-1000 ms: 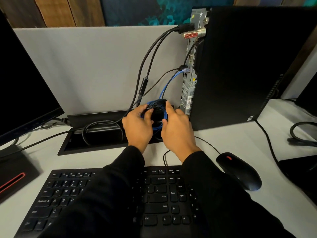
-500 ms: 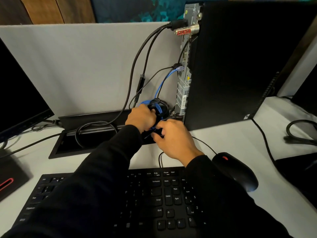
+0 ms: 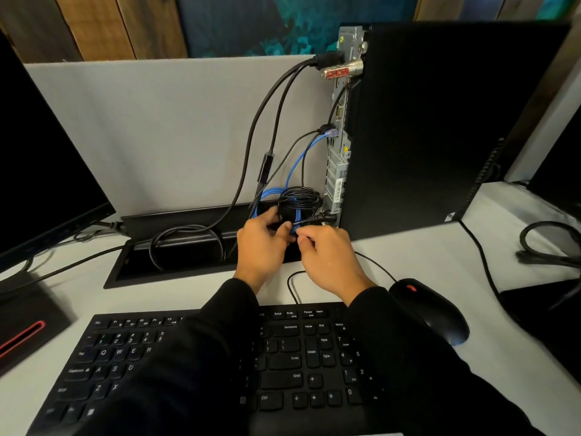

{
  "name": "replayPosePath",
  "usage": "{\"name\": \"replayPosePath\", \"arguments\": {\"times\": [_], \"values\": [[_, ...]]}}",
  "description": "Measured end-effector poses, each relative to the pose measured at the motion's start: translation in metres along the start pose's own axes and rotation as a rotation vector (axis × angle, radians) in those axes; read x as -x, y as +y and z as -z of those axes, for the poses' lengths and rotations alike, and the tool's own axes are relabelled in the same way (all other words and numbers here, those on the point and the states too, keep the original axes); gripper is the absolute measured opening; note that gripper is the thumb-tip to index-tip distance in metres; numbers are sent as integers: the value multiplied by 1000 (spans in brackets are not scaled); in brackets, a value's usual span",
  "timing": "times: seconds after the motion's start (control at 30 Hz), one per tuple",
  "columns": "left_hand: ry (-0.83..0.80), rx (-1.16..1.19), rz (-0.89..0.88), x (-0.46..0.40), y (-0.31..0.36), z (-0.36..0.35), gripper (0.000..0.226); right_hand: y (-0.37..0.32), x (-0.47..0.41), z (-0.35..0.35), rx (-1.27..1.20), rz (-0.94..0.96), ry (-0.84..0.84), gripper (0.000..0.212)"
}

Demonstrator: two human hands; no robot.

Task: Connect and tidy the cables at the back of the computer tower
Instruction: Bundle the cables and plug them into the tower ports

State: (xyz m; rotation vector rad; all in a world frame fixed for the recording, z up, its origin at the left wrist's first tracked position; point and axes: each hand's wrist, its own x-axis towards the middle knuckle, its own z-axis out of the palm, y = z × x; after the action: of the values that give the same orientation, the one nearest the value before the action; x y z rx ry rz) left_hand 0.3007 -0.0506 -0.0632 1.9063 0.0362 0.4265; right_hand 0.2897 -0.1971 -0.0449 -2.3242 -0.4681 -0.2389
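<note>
A black computer tower point(image 3: 424, 130) stands upright on the white desk, its metal rear panel point(image 3: 341, 127) facing left. Several black cables and one blue cable point(image 3: 301, 155) run from the panel down to a coiled bundle of blue and black cable point(image 3: 294, 199) at the tower's foot. My left hand point(image 3: 262, 247) grips the bundle's lower left. My right hand point(image 3: 330, 259) pinches the bundle's lower right, just under a black plug point(image 3: 320, 219). What the fingertips hold within the bundle is hidden.
A black keyboard point(image 3: 201, 363) lies under my forearms, a black mouse point(image 3: 430, 309) to its right. A black cable tray point(image 3: 179, 247) is sunk into the desk behind. A monitor point(image 3: 44, 158) stands left. A grey partition point(image 3: 157, 133) backs the desk. More cables point(image 3: 547, 247) lie far right.
Both hands have slid from the top of the coil to its lower edge and closed together on it. The coil now shows above the fingers.
</note>
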Motion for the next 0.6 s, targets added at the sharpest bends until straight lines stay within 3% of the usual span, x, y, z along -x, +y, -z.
{"name": "replayPosePath", "arguments": {"times": [0.07,0.13,0.27,0.37,0.47,0.6], "values": [[119,198,175,0,-1,-4,18,-4,3,2,-18,27,-65,22],[213,181,225,-6,-2,-3,23,-2,7,6,-8,23,-87,32],[222,-294,35,-10,-15,18,30,20,13,27,87,38,-110,20],[160,-628,-55,-3,-19,26,36,35,22,38,102,7,-221,26],[42,-725,-178,-2,-18,25,48,43,28,36,103,6,-254,27],[-49,-507,-236,6,-13,32,52,34,29,31,-53,-35,-241,31]]}}
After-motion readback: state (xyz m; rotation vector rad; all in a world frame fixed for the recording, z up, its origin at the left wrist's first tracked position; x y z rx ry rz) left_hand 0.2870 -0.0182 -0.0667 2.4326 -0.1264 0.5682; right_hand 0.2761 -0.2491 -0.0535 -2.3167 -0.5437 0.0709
